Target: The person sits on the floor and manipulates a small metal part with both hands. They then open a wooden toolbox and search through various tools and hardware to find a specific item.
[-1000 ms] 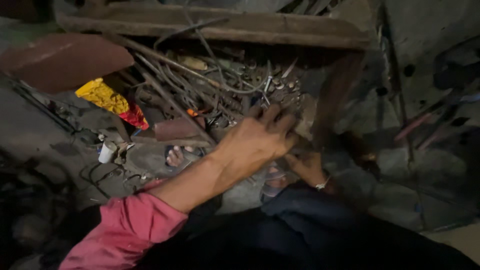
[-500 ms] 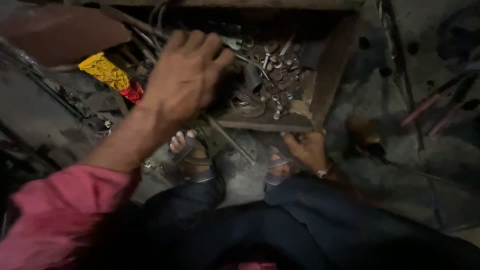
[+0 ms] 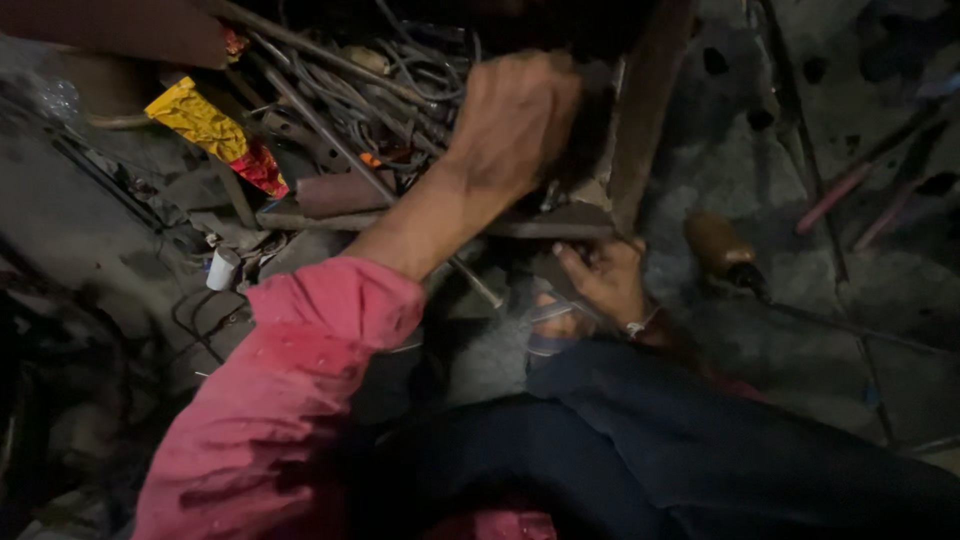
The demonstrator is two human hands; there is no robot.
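Note:
My left hand (image 3: 515, 120) reaches out of a pink sleeve (image 3: 290, 400) into a cluttered tool box (image 3: 640, 110). Its fingers curl down into the box's right corner among metal rods and wires (image 3: 370, 90), and whatever they touch is hidden. My right hand (image 3: 600, 280), with a band at the wrist, lies lower down against the box's front rail (image 3: 540, 228), fingers spread and nothing visible in them. A sandalled foot (image 3: 548, 325) sits just beside that hand.
A yellow and red wrapper (image 3: 215, 130) and a rusty cylinder (image 3: 340, 192) lie at the box's left. A small white tube (image 3: 222, 268) sits on the grimy floor. A brown-handled tool (image 3: 722, 248) and pinkish rods (image 3: 835, 195) lie to the right. Dark trousers (image 3: 700, 450) fill the foreground.
My left hand has moved right and deeper into the box's right corner. My right hand stays at the front rail. The view has tilted closer.

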